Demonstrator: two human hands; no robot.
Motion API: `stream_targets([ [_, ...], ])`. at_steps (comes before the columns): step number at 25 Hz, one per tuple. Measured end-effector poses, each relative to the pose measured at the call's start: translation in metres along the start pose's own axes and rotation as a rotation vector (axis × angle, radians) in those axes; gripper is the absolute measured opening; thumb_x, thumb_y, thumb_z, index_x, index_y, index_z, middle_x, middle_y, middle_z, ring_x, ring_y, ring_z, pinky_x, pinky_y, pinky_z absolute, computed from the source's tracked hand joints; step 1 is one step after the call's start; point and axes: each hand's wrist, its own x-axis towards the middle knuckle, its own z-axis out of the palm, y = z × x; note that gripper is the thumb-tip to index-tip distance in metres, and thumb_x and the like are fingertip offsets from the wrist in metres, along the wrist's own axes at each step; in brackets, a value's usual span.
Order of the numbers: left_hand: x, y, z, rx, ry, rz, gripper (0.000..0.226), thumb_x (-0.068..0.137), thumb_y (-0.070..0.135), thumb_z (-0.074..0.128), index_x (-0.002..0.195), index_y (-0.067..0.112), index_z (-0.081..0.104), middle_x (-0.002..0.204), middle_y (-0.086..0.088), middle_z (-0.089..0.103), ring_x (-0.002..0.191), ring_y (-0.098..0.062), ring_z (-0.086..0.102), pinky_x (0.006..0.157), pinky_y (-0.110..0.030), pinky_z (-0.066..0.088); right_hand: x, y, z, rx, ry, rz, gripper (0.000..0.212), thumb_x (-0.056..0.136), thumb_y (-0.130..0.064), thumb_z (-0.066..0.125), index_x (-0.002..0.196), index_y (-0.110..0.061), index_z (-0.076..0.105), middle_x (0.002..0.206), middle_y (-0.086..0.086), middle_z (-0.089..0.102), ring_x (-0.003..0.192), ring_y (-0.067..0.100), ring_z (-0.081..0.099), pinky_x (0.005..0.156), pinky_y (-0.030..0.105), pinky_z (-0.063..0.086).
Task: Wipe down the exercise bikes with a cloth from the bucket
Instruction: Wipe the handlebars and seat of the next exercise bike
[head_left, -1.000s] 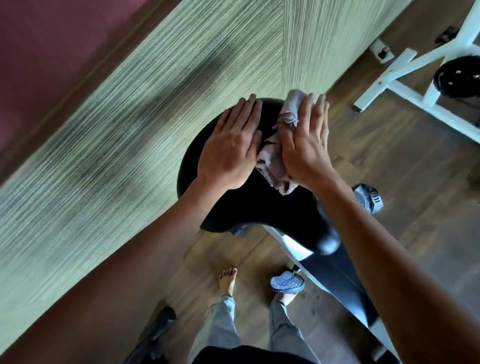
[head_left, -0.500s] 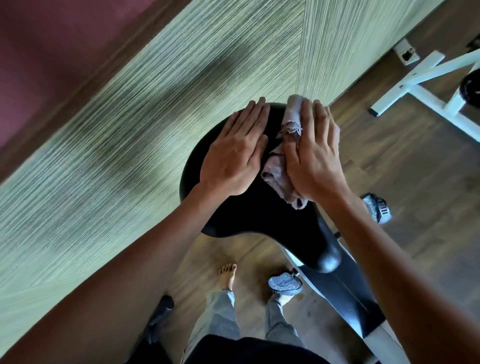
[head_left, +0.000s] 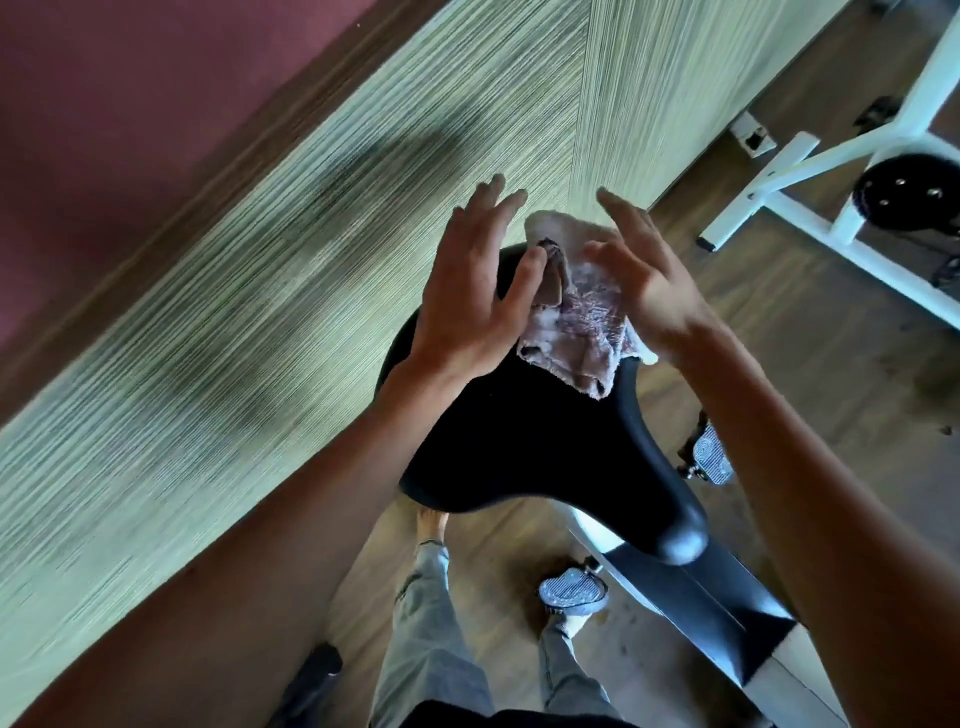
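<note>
Your left hand (head_left: 470, 291) sits at about eleven o'clock of centre, fingers straight and spread, pointing toward one o'clock. Your right hand (head_left: 644, 275) sits at one o'clock, palm turned toward the left hand, fingers loosely extended toward eleven. Both bare forearms run in from the lower corners, at seven and five o'clock.

Black saddle (head_left: 524, 441); pale pinkish-grey cloth (head_left: 582, 332); green-striped wall (head_left: 260, 312); white frame (head_left: 810, 161); brown wood floor (head_left: 805, 374).
</note>
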Motion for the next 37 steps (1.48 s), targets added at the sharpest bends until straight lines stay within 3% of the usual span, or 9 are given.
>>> stream_targets([
  [2,0.051,0.002,0.010,0.103,-0.073,0.188,0.044,0.100,0.033,0.045,0.124,0.003,0.065,0.131,-0.014,0.065,0.122,-0.027,0.061,0.107,-0.047,0.045,-0.013,0.000,0.009,-0.113,0.190,0.085,0.065,0.084,-0.041,0.040,0.141,-0.010,0.049,0.142,0.013,0.051,0.131,0.030,0.047,0.108,0.039,0.037],
  [5,0.092,0.021,0.038,0.332,-0.606,0.287,0.058,0.096,0.059,0.032,0.108,0.014,0.068,0.115,-0.007,0.068,0.104,-0.030,0.066,0.089,-0.042,0.052,-0.033,0.003,0.033,-0.255,0.460,0.219,0.052,0.087,-0.027,0.034,0.130,-0.008,0.055,0.130,0.016,0.057,0.124,0.033,0.050,0.103,0.038,0.038],
  [7,0.089,0.013,0.052,0.505,-0.779,0.379,0.069,0.091,0.074,0.027,0.112,0.020,0.063,0.117,-0.003,0.066,0.105,-0.028,0.064,0.085,-0.042,0.051,-0.048,0.000,0.043,-0.324,0.533,0.361,0.056,0.086,-0.028,0.033,0.134,-0.007,0.052,0.136,0.018,0.054,0.128,0.037,0.047,0.105,0.041,0.036],
  [10,0.090,-0.006,0.053,0.428,-0.719,0.446,0.063,0.095,0.070,0.037,0.121,0.018,0.061,0.123,-0.003,0.066,0.109,-0.027,0.063,0.084,-0.040,0.049,-0.065,-0.011,0.069,-0.427,0.611,0.478,0.062,0.088,-0.038,0.034,0.138,-0.005,0.049,0.144,0.019,0.050,0.133,0.039,0.044,0.110,0.044,0.033],
  [18,0.058,-0.060,-0.012,0.088,-0.668,0.231,0.061,0.098,0.064,0.036,0.141,0.022,0.049,0.140,-0.004,0.058,0.124,-0.025,0.057,0.096,-0.036,0.046,-0.061,-0.012,0.113,-0.472,0.791,0.156,0.054,0.104,-0.039,0.030,0.141,-0.010,0.056,0.150,0.003,0.052,0.140,0.019,0.044,0.120,0.036,0.031],
  [23,0.029,-0.040,-0.022,0.424,-0.675,0.141,0.092,0.100,0.064,0.031,0.159,-0.002,0.008,0.167,-0.024,0.012,0.154,-0.040,0.017,0.124,-0.054,0.018,-0.074,-0.005,0.118,-0.567,0.696,-0.024,0.042,0.102,-0.030,0.040,0.131,-0.012,0.065,0.143,-0.001,0.060,0.132,0.016,0.054,0.120,0.034,0.028],
  [28,0.005,-0.021,-0.012,0.531,-0.509,0.164,0.113,0.088,0.085,0.027,0.155,-0.007,0.022,0.155,-0.029,0.035,0.139,-0.042,0.041,0.111,-0.057,0.038,-0.093,0.003,0.136,-0.700,0.867,0.179,0.044,0.101,-0.025,0.043,0.139,-0.008,0.056,0.149,0.005,0.054,0.132,0.026,0.051,0.117,0.038,0.034],
  [34,-0.063,-0.063,-0.046,0.438,-0.352,0.191,0.096,0.096,0.067,0.034,0.158,-0.004,0.015,0.164,-0.027,0.019,0.152,-0.040,0.022,0.123,-0.052,0.023,-0.093,-0.001,0.143,-0.671,0.879,0.209,0.045,0.104,-0.029,0.041,0.145,-0.013,0.053,0.155,0.000,0.047,0.141,0.023,0.045,0.109,0.039,0.041],
  [37,-0.111,-0.051,-0.042,0.498,-0.278,0.399,0.091,0.099,0.065,0.025,0.157,-0.005,0.023,0.164,-0.027,0.021,0.154,-0.038,0.019,0.124,-0.055,0.015,-0.097,0.004,0.137,-0.637,0.819,0.130,0.049,0.100,-0.027,0.038,0.143,-0.008,0.054,0.153,0.006,0.049,0.142,0.024,0.045,0.115,0.039,0.039],
])
